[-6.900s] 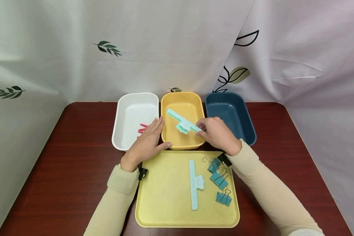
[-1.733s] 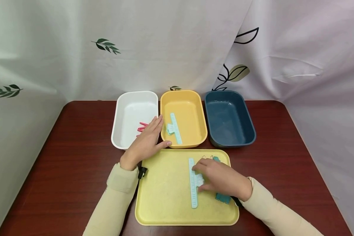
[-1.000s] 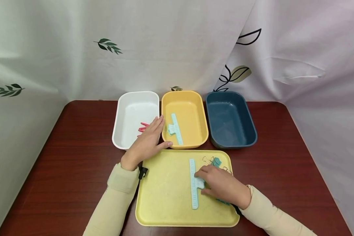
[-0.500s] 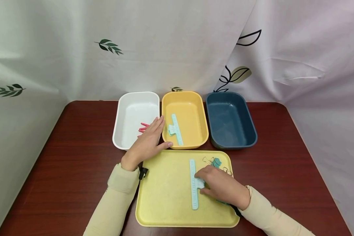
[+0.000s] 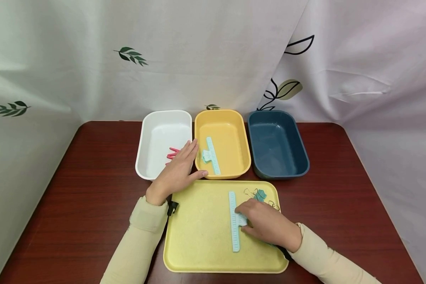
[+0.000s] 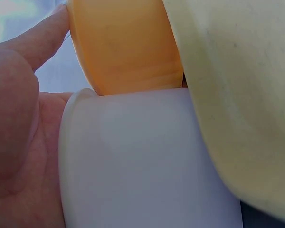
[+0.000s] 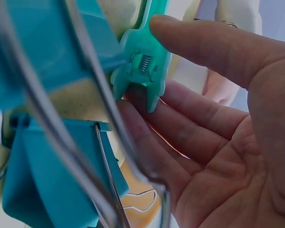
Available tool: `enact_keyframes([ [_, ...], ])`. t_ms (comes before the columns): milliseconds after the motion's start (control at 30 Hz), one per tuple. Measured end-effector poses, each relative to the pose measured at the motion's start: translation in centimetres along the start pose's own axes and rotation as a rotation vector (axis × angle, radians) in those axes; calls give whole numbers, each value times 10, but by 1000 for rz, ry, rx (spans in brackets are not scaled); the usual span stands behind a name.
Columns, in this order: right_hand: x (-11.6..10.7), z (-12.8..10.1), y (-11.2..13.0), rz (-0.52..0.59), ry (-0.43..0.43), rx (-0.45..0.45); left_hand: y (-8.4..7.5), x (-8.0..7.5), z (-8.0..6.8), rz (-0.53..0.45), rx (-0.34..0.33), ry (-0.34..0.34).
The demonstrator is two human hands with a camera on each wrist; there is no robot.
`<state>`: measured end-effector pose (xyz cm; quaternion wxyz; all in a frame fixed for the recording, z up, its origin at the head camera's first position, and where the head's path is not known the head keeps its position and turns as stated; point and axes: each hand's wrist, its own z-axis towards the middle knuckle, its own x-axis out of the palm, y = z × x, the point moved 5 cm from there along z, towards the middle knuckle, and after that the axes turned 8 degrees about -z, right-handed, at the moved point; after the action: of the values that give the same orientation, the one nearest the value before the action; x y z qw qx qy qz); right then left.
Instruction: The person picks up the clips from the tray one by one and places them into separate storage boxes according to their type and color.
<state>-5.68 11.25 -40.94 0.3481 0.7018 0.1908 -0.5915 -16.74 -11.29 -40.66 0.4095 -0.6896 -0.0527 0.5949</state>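
Note:
My right hand [image 5: 264,221] pinches the grip tab of a long mint-green ruler clip [image 5: 234,240] lying on the yellow tray [image 5: 195,252]. In the right wrist view the thumb and fingers are on either side of the clip's spring end [image 7: 145,61]. Large teal binder clips [image 5: 260,195] lie beside and partly under this hand; one binder clip [image 7: 61,171] shows close up in the right wrist view. With fingers straight, my left hand [image 5: 175,171] rests across the adjoining rims of the white bin [image 5: 139,157] and the yellow bin [image 5: 246,157], holding nothing.
A second ruler clip [image 5: 213,157] lies in the yellow bin. Red clothespins [image 5: 172,154] lie in the white bin, partly hidden by the left hand. At the right of the row stands a dark blue bin [image 5: 277,150]. Patterned curtain [image 5: 213,51] hangs behind the table [image 5: 340,189].
Since the earliest frame, a ruler clip has left my right hand and lies in the yellow bin. The right hand came back to the other ruler clip, which has just shifted slightly. The left hand stayed.

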Motion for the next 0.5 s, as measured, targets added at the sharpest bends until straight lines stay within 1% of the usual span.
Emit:
enact_keyframes([
  [500,-8,-2,2,-27,-30,-6,1,0,0,1,5,-4],
])
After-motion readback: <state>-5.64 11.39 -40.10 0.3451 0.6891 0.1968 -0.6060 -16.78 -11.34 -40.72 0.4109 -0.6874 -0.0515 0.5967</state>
